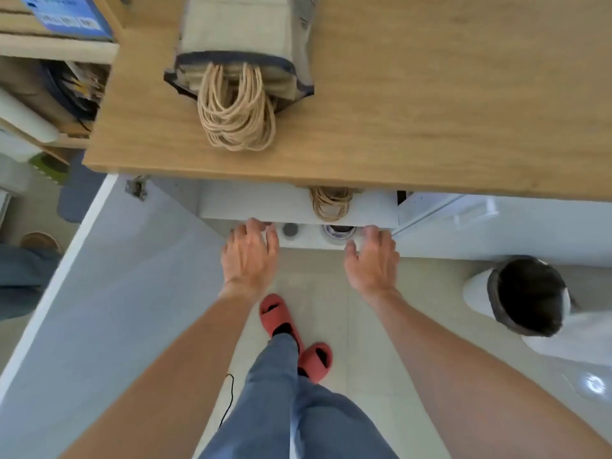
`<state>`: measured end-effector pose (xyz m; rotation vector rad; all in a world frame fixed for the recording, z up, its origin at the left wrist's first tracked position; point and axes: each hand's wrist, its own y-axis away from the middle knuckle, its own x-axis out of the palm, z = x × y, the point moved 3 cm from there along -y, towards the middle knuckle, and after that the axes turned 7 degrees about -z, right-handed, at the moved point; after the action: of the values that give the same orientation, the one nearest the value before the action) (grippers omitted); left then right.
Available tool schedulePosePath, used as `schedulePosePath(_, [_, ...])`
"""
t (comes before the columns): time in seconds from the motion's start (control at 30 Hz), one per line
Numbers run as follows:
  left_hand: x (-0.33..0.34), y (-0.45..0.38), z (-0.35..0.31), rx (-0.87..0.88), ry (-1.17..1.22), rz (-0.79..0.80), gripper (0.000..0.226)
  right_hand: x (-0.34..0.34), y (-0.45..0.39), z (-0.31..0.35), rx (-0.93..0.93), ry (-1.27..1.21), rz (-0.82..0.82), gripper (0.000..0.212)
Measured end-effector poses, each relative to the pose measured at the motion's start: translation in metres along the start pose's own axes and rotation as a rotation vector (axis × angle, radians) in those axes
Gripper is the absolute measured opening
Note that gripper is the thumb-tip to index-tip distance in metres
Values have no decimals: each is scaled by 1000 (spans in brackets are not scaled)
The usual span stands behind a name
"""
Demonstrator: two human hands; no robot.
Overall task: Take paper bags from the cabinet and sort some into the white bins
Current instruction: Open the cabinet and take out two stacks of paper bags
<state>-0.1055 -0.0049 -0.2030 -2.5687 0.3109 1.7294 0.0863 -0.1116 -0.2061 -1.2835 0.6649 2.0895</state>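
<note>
While both hands, left hand (249, 253) and right hand (374, 260), reached spread and empty into the cabinet (298, 207), the paper bags (332, 203) looked light and floppy; best gripped by the stack's body, not the loose rope handles.

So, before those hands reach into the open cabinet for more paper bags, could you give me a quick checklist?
1. Left hand empty: ok.
2. Right hand empty: ok.
3. White cabinet door swung open: ok.
4. Bundle of beige twine handles showing under the wooden countertop: ok.
5. Bags' condition inside: cannot tell.
6. White bins in view: cannot tell.
</note>
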Motion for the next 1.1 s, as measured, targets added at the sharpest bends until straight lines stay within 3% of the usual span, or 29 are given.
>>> schedulePosePath(0.2, [97,-58,-20,161,-125,64,45,75,-74,-25,115,-110,-43,37])
schedulePosePath(0.4, [160,-134,-41,53,25,16,45,131,-169,-26,141,-231,-219,45])
schedulePosePath(0.53, [189,-180,-51,-88,244,23,43,150,-215,-30,202,-207,-243,56])
schedulePosePath(0.63, [204,-205,-61,-142,380,42,43,161,-237,-35,228,-159,-193,64])
schedulePosePath(0.73, [209,-220,-64,-171,432,56,47,165,-248,-36,289,-371,-107,65])
schedulePosePath(0.97, [197,-182,-49,-214,196,264,66,137,-213,-44,342,-344,108,89])
schedulePosePath(1.1, [169,-123,-35,-206,162,310,61,123,-144,-52,323,-405,213,100])
